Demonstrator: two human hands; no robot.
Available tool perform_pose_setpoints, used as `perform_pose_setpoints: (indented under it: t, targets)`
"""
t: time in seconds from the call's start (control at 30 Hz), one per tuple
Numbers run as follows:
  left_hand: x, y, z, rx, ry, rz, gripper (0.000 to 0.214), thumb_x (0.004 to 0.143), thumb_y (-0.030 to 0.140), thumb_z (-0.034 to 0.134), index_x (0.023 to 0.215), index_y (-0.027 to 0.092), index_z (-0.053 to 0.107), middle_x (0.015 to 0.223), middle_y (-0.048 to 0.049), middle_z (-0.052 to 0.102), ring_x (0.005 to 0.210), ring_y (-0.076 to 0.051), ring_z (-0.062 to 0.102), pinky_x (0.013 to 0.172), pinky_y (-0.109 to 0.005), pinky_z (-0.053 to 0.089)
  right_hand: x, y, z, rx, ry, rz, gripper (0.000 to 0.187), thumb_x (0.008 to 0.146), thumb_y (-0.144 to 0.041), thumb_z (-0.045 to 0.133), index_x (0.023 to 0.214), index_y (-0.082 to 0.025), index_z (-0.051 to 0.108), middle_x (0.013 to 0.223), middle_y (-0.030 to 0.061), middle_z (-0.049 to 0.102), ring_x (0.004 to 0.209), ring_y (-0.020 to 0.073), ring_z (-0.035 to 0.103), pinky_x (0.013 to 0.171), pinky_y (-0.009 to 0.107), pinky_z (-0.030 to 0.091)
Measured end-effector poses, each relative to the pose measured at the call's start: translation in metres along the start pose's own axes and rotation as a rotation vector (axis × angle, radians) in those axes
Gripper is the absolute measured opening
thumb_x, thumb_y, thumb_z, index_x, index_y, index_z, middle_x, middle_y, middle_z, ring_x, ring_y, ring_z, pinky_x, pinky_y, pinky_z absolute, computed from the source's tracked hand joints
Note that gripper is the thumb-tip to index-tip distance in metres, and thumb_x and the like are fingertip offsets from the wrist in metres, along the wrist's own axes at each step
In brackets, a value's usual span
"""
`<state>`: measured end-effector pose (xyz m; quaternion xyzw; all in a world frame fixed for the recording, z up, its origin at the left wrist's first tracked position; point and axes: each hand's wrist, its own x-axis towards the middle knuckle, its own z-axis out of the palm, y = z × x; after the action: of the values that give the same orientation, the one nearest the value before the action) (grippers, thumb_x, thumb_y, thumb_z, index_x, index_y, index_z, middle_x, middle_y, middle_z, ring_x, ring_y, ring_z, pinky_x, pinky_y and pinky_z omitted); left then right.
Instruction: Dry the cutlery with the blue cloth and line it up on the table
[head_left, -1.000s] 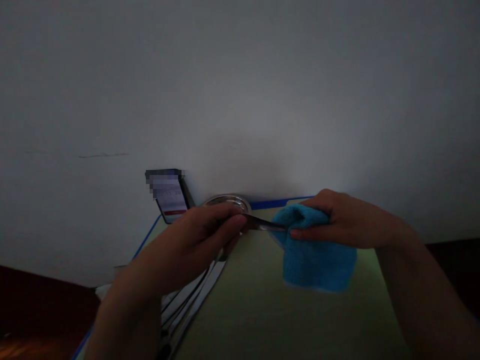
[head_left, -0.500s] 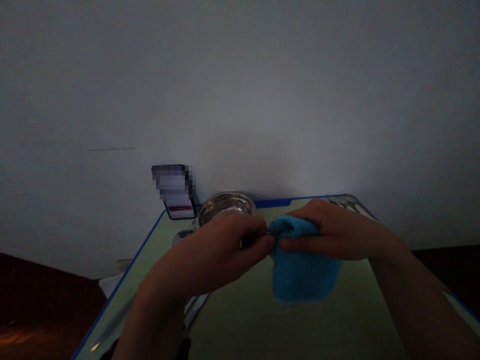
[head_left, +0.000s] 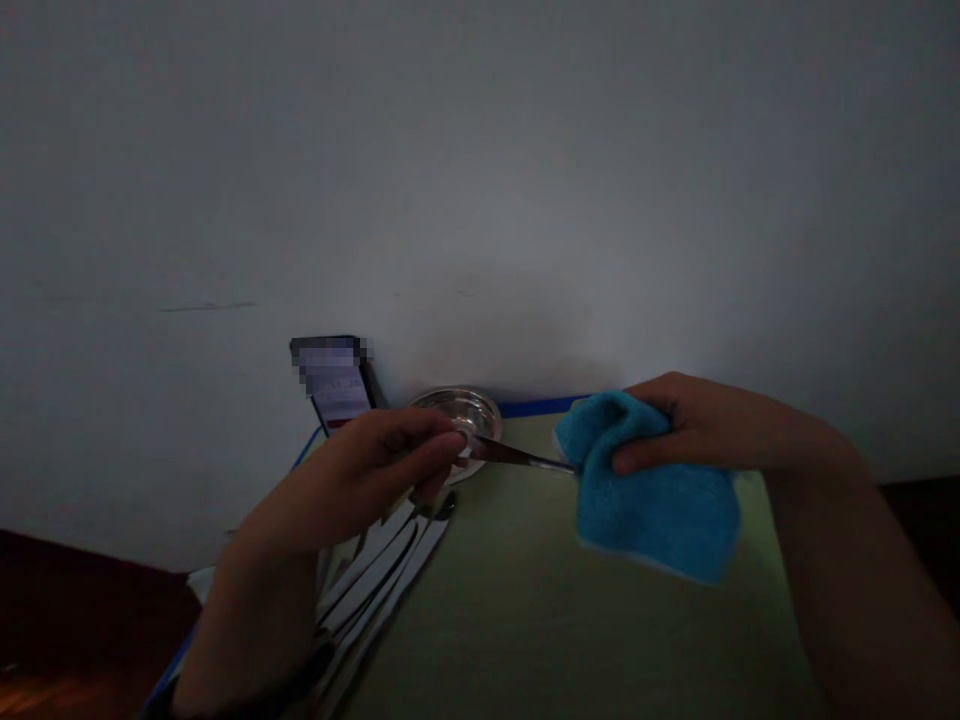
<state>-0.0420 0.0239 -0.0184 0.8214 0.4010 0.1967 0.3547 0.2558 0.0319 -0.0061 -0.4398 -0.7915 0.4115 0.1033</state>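
My left hand pinches one end of a slim metal piece of cutlery between thumb and fingers. Its shaft narrows to the right and runs into a blue cloth. Whether it is a spoon, fork or knife cannot be made out, as the far end is hidden in the cloth. My right hand is closed round the bunched upper part of the cloth, thumb in front, while the lower part hangs loose over the table. Behind the left fingers stands a shiny steel bowl, partly covered by the hand.
Several metal cutlery pieces lie side by side on the pale green table, beside my left forearm. A phone leans on the wall at the back left. Blue edging borders the table.
My hands have drawn apart, the left going left and the right shifting right with the cloth. More of the cutlery shaft shows between them, and the pieces on the table are more exposed.
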Motion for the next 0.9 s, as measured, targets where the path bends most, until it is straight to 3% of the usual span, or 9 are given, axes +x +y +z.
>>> perform_pose_setpoints:
  t: [0.17,0.33,0.43,0.53,0.6,0.7,0.8,0.9]
  targets:
    - [-0.002,-0.008,-0.004,-0.067,0.164,0.039,0.031,0.089,0.029,0.042,0.061,0.017,0.049,0.059,0.0049,0.049,0.058,-0.008,0.046,0.055,-0.019,0.038,0.001,0.001,0.004,-0.102,0.012,-0.011,0.044,0.061,-0.045,0.07,0.098,-0.023,0.063,0.093,0.0,0.068,0.083,0.0206,0.063,0.067,0.027,0.048]
    - [-0.003,-0.013,-0.007,-0.082,0.291,0.014,0.032,0.088,0.029,0.044,0.06,0.017,0.05,0.057,0.0053,0.049,0.057,-0.008,0.045,0.055,-0.019,0.036,0.005,-0.006,0.01,-0.091,0.035,-0.102,0.035,0.071,-0.044,0.062,0.098,-0.021,0.063,0.094,0.0006,0.068,0.082,0.0185,0.062,0.067,0.026,0.047]
    - [-0.004,-0.014,-0.009,-0.094,0.226,0.003,0.029,0.089,0.029,0.042,0.065,0.017,0.055,0.062,0.0044,0.055,0.061,-0.008,0.05,0.059,-0.019,0.039,0.006,-0.006,0.009,-0.052,0.12,-0.141,0.032,0.076,-0.042,0.057,0.1,-0.02,0.061,0.092,0.0005,0.068,0.079,0.0167,0.062,0.067,0.026,0.047]
    - [-0.002,-0.005,-0.004,-0.09,-0.004,-0.017,0.025,0.088,0.03,0.043,0.073,0.017,0.059,0.066,0.003,0.06,0.064,-0.009,0.054,0.061,-0.019,0.042,0.005,-0.004,0.007,-0.037,0.179,-0.147,0.031,0.077,-0.041,0.056,0.1,-0.02,0.06,0.087,-0.0003,0.068,0.074,0.0152,0.062,0.064,0.025,0.048]
    - [0.002,0.007,0.005,-0.078,-0.168,-0.043,0.027,0.088,0.032,0.042,0.075,0.016,0.06,0.065,0.0019,0.06,0.062,-0.01,0.056,0.058,-0.019,0.044,0.005,-0.006,0.009,-0.052,0.184,-0.168,0.029,0.077,-0.04,0.056,0.097,-0.02,0.06,0.084,-0.0008,0.067,0.071,0.0144,0.061,0.063,0.024,0.047]
    - [0.011,0.027,0.021,0.01,-0.266,-0.106,0.032,0.089,0.038,0.038,0.079,0.016,0.06,0.055,0.0037,0.053,0.049,-0.008,0.05,0.046,-0.017,0.039,0.007,-0.01,0.013,-0.083,0.185,-0.214,0.023,0.076,-0.036,0.058,0.093,-0.02,0.061,0.084,-0.0012,0.066,0.07,0.0135,0.06,0.062,0.024,0.047]
    - [0.017,0.034,0.03,0.15,-0.189,-0.021,0.03,0.088,0.035,0.04,0.075,0.017,0.06,0.06,0.0027,0.053,0.055,-0.009,0.05,0.05,-0.018,0.038,0.009,-0.013,0.016,-0.039,0.225,-0.206,0.022,0.076,-0.035,0.059,0.092,-0.021,0.061,0.084,-0.0017,0.067,0.07,0.0136,0.06,0.061,0.023,0.047]
    - [0.019,0.025,0.027,0.149,-0.086,0.06,0.031,0.089,0.034,0.039,0.072,0.016,0.057,0.063,0.0028,0.052,0.058,-0.008,0.048,0.054,-0.018,0.038,0.009,-0.011,0.014,0.098,0.223,-0.163,0.026,0.072,-0.037,0.063,0.094,-0.022,0.061,0.083,-0.0019,0.067,0.073,0.0153,0.062,0.06,0.024,0.049]
